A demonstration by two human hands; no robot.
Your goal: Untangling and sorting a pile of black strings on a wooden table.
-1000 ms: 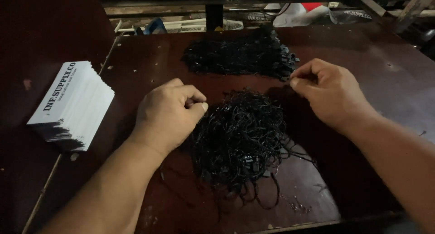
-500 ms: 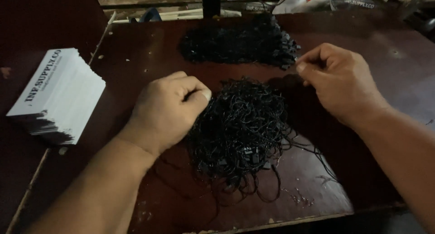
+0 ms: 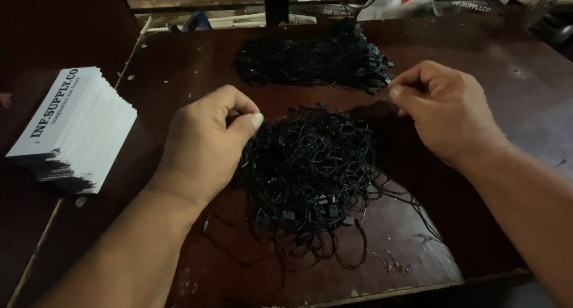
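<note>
A tangled heap of thin black strings with small black plastic ends (image 3: 313, 176) lies on the dark brown table (image 3: 495, 99) between my hands. My left hand (image 3: 206, 144) rests at the heap's left edge, thumb and forefinger pinched together on strands of it. My right hand (image 3: 444, 114) hovers at the heap's upper right, fingertips pinched; a string between them is too thin to make out. A second, neater pile of the same black strings (image 3: 313, 60) lies farther back on the table.
A fanned stack of white cards with black edges (image 3: 74, 129) sits at the left. The table's front edge (image 3: 418, 287) runs close below the heap. Clutter, white bags and a dark post stand behind the far edge.
Both hands stay at the heap with small finger movements; my right hand has shifted slightly right and up. The view has tilted a little.
</note>
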